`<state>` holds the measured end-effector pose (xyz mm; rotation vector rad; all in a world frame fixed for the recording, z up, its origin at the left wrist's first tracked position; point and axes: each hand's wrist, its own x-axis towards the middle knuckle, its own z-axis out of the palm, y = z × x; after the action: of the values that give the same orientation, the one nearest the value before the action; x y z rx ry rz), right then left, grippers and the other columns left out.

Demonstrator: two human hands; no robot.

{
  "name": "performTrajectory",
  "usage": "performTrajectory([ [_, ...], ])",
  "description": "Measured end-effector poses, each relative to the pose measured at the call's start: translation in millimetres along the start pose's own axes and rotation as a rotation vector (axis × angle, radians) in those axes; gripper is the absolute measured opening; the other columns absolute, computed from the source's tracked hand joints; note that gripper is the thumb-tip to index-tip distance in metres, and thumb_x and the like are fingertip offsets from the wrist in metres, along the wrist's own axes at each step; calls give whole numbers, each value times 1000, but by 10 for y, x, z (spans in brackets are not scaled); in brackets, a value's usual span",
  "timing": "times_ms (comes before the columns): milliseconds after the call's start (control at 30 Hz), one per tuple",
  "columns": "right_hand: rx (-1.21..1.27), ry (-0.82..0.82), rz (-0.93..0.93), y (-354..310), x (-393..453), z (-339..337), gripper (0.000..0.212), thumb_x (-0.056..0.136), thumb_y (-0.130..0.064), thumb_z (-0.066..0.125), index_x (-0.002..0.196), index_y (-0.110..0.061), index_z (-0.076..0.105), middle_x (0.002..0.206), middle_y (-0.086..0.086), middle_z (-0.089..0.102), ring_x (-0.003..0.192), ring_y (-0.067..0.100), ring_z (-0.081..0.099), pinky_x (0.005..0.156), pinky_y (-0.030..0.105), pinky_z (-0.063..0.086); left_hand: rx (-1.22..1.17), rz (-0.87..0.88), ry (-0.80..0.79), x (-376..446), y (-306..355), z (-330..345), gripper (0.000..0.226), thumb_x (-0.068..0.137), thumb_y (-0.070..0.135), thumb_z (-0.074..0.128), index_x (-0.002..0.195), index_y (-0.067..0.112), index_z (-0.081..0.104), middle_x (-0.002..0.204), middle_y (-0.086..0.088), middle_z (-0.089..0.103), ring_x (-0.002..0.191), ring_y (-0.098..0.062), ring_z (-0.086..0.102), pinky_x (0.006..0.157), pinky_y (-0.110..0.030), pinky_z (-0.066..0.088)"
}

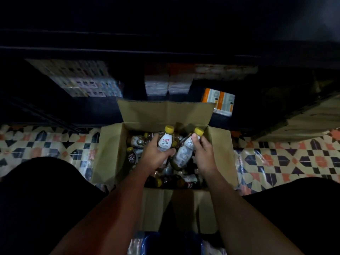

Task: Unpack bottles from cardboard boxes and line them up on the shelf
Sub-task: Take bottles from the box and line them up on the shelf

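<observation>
An open cardboard box sits on the floor in front of me, with several yellow-capped bottles lying loose inside. My left hand grips one white-labelled bottle upright above the pile. My right hand grips a second bottle, tilted with its cap pointing up and right. A dark bottle lies at the box's left side. The dark shelf stands behind the box.
Stacked packaged goods, white packs and an orange-and-white carton fill the low shelf. Patterned tiles cover the floor on both sides. Another cardboard box lies at the right. My dark-clothed legs flank the box.
</observation>
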<state>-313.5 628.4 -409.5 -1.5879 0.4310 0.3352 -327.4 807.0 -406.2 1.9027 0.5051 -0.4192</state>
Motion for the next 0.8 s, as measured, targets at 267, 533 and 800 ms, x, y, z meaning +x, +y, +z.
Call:
performTrajectory([
  [267,-43,-66,-86,-1014,-269,170,23,103,-45,53,109,-27,66,111,-6,72,107,9,66,96,37,50,-34,26,-15,-352,859,-360,39,63,28,82,98,22,65,86,-2,75,81,-24,72,78,-49,60],
  [533,-105,-93,-211,-2899,-1315,76,22,105,-40,50,108,-23,64,101,-1,71,97,11,67,85,27,52,-127,88,46,-1483,2560,-1115,31,68,21,77,94,18,61,79,-5,70,68,-16,64,68,-46,54],
  [800,-226,-31,-503,-4878,-2228,-37,35,103,-44,50,85,-14,53,69,-1,56,62,6,51,58,28,43,-154,245,99,-2500,4367,-1860,28,73,8,76,89,18,54,66,5,60,56,-8,54,55,-37,48],
])
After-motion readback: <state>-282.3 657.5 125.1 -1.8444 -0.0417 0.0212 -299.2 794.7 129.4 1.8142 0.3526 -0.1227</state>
